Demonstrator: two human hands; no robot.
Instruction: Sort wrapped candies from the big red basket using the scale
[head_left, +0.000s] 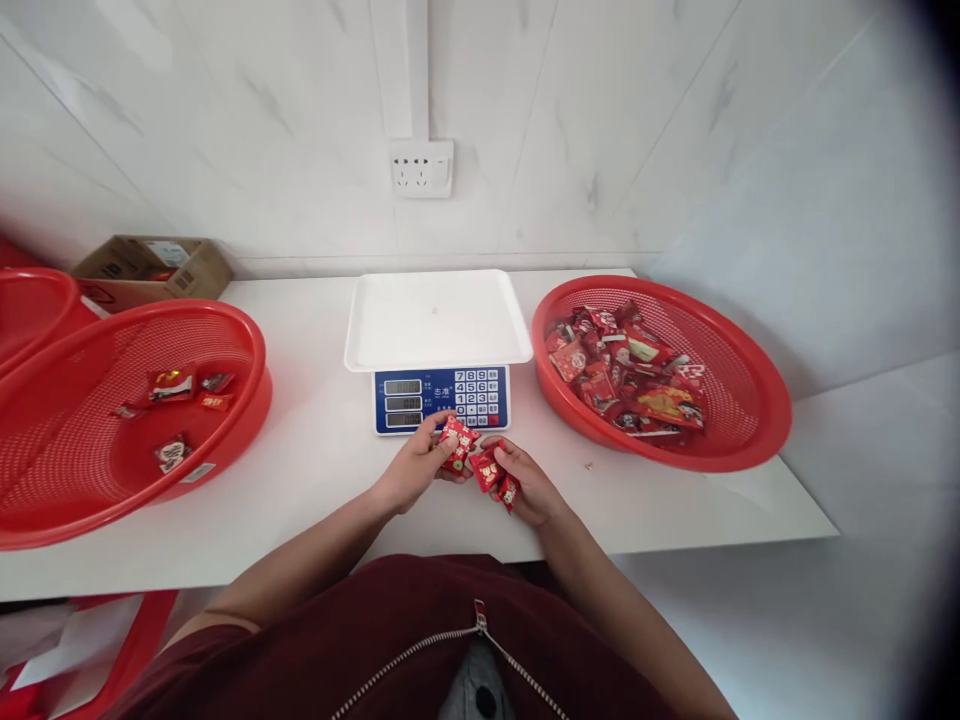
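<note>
My left hand (415,464) is closed on a red wrapped candy packet (458,445) with a light pattern, just in front of the scale's keypad. Close beside it, my right hand (527,482) grips small red candy packets (487,469) with gold and white print; how many it holds is partly hidden by the fingers. Behind both hands stands a blue digital scale (442,400) with a bare white weighing tray (439,320). To the right, a red plastic basket (757,400) holds a heap of red and gold wrapped snacks (630,370).
On the left, a large red basket (60,440) contains several scattered packets (172,385). Another red basket (34,310) and a cardboard box (161,275) stand behind it. A wall socket (421,168) sits above the scale. The white table's front edge (720,545) runs near my body.
</note>
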